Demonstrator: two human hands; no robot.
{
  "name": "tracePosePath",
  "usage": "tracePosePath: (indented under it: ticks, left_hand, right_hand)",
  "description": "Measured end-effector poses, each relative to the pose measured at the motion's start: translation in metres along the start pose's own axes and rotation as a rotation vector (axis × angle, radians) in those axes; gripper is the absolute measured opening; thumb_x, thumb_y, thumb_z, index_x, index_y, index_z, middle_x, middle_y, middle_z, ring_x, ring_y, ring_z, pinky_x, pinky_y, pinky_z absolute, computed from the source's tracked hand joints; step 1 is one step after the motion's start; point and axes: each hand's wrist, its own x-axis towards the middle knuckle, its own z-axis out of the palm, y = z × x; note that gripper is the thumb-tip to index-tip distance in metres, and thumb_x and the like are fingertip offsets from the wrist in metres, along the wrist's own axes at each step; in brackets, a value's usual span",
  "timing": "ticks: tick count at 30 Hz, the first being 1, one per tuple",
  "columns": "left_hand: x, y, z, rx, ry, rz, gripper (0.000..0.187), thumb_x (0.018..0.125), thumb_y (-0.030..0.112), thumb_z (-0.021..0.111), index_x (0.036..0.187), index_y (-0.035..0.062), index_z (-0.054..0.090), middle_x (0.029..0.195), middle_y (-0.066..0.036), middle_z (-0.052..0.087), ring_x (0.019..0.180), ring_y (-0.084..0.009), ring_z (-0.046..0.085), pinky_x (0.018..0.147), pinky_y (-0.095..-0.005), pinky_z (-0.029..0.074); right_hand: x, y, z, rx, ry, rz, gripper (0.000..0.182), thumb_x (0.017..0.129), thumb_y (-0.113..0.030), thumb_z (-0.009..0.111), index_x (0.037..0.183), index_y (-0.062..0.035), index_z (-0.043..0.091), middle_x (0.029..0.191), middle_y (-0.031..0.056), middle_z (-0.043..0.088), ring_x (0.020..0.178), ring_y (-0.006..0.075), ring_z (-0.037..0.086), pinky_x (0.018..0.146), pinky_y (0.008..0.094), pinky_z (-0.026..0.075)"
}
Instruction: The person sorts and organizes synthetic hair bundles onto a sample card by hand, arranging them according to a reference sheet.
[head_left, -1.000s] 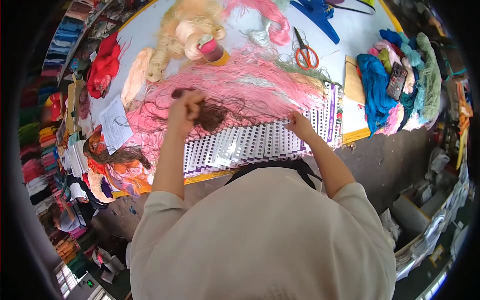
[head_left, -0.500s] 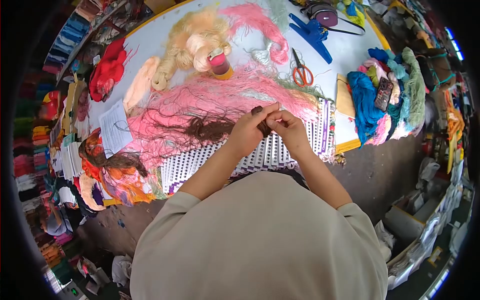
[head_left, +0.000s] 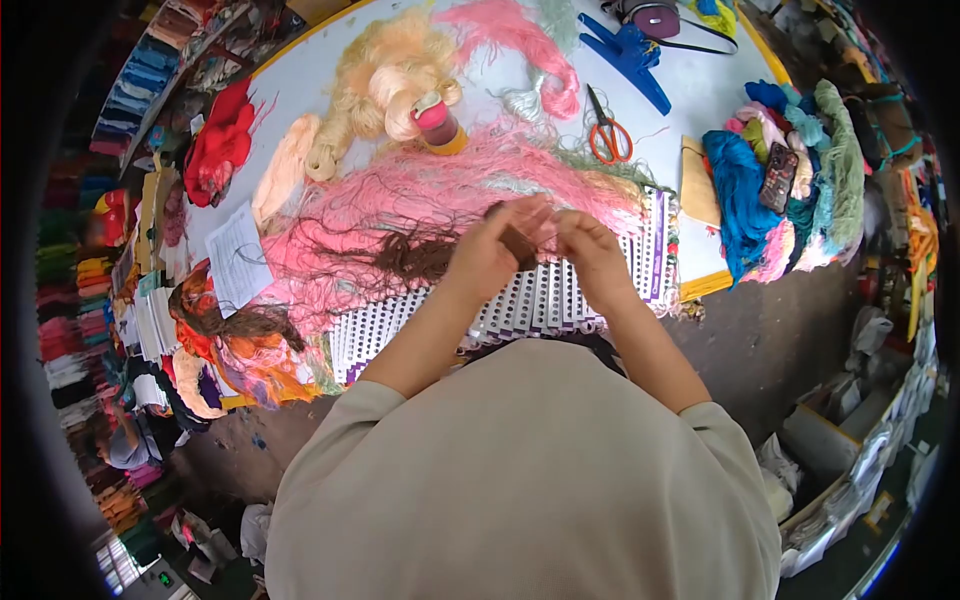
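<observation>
Brown thread skein (head_left: 425, 258) lies over pink thread (head_left: 400, 205), long axis roughly left-right, loose end fanning left. Left hand (head_left: 492, 250) wrapped round its right end. Right hand (head_left: 600, 262) just beside, fingers curled; can't tell if pinching anything.
</observation>
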Motion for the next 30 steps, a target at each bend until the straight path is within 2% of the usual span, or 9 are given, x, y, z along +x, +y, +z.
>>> tracePosePath:
  ticks: [3,6,9,11,13,17,20,25,30]
  left_hand:
    - [0.009,0.038,-0.064,-0.325,0.156,-0.075,0.026,0.096,0.018,0.051,0.112,-0.0007,0.058,0.117,-0.013,0.062,0.105,-0.0158,0.060,0.061,-0.0198,0.047]
    - [0.003,0.103,-0.143,-0.232,0.473,-0.005,0.022,0.089,0.010,0.060,0.107,-0.0021,0.060,0.099,-0.011,0.066,0.063,-0.0060,0.054,0.043,-0.0114,0.036]
    - [-0.028,0.153,-0.211,-0.056,0.735,-0.001,0.019,0.089,0.008,0.059,0.103,-0.0046,0.061,0.087,-0.003,0.067,0.048,-0.0038,0.043,0.035,-0.0152,0.025]
    - [-0.048,0.161,-0.299,-0.070,0.863,0.158,0.018,0.091,0.008,0.056,0.105,-0.0021,0.061,0.086,-0.001,0.067,0.046,-0.0038,0.039,0.034,-0.0168,0.022]
    - [-0.056,0.149,-0.280,-0.294,0.917,0.233,0.014,0.090,0.007,0.054,0.101,0.0035,0.061,0.074,0.002,0.060,0.045,-0.0035,0.034,0.035,-0.0174,0.020]
    - [0.000,0.025,-0.171,-0.135,0.436,-0.310,0.017,0.090,0.009,0.056,0.106,0.0055,0.060,0.072,0.002,0.053,0.043,-0.0014,0.028,0.035,-0.0162,0.021]
    - [0.049,-0.083,-0.105,-0.019,0.331,-0.700,0.024,0.090,0.019,0.061,0.108,0.0022,0.064,0.105,-0.008,0.066,0.050,-0.0012,0.038,0.037,-0.0133,0.023]
    - [0.084,-0.170,-0.029,0.799,0.263,-0.617,0.019,0.083,0.019,0.067,0.083,0.0003,0.062,0.075,-0.009,0.065,0.056,-0.0135,0.055,0.049,-0.0289,0.042]
    - [0.090,-0.189,-0.025,0.915,0.301,-0.437,0.018,0.082,0.017,0.068,0.083,0.0003,0.062,0.072,-0.007,0.061,0.055,-0.0155,0.055,0.051,-0.0309,0.044]
  right_hand:
    - [-0.002,-0.030,-0.046,0.423,0.149,-0.016,0.019,0.094,-0.019,0.052,0.103,-0.0052,0.061,0.115,0.0051,0.062,0.114,0.0172,0.053,0.099,0.0351,0.040]
    - [-0.015,-0.043,-0.186,0.731,-0.069,-0.173,0.015,0.093,-0.015,0.053,0.094,-0.0027,0.061,0.102,0.0098,0.064,0.092,0.0182,0.061,0.086,0.0323,0.049]
    - [-0.063,-0.082,-0.340,0.372,0.369,-0.330,0.015,0.090,-0.010,0.052,0.081,-0.0025,0.061,0.082,0.0083,0.063,0.077,0.0174,0.060,0.076,0.0283,0.050]
    - [-0.104,-0.107,-0.437,0.396,1.103,-0.488,0.018,0.091,-0.009,0.045,0.078,-0.0024,0.055,0.070,0.0059,0.057,0.063,0.0185,0.053,0.056,0.0303,0.044]
    - [-0.098,-0.105,-0.431,-0.003,1.115,-0.499,0.016,0.090,-0.009,0.046,0.078,-0.0039,0.056,0.068,0.0035,0.054,0.061,0.0173,0.050,0.055,0.0305,0.042]
    - [-0.043,-0.056,-0.289,-1.079,0.841,-0.414,0.013,0.090,-0.010,0.047,0.089,-0.0050,0.058,0.075,-0.0039,0.052,0.064,0.0127,0.049,0.056,0.0287,0.040]
    - [0.014,0.038,-0.248,-0.866,0.254,0.006,0.012,0.092,-0.015,0.053,0.100,-0.0065,0.057,0.084,0.0079,0.062,0.069,0.0156,0.059,0.057,0.0320,0.046]
    - [0.046,0.063,-0.165,-1.046,-0.082,0.147,0.015,0.091,-0.024,0.056,0.099,-0.0110,0.057,0.074,0.0128,0.064,0.067,0.0314,0.064,0.061,0.0415,0.049]
    - [0.053,0.074,-0.178,-1.100,-0.134,0.182,0.017,0.091,-0.024,0.056,0.101,-0.0108,0.057,0.080,0.0153,0.066,0.074,0.0350,0.065,0.065,0.0440,0.049]
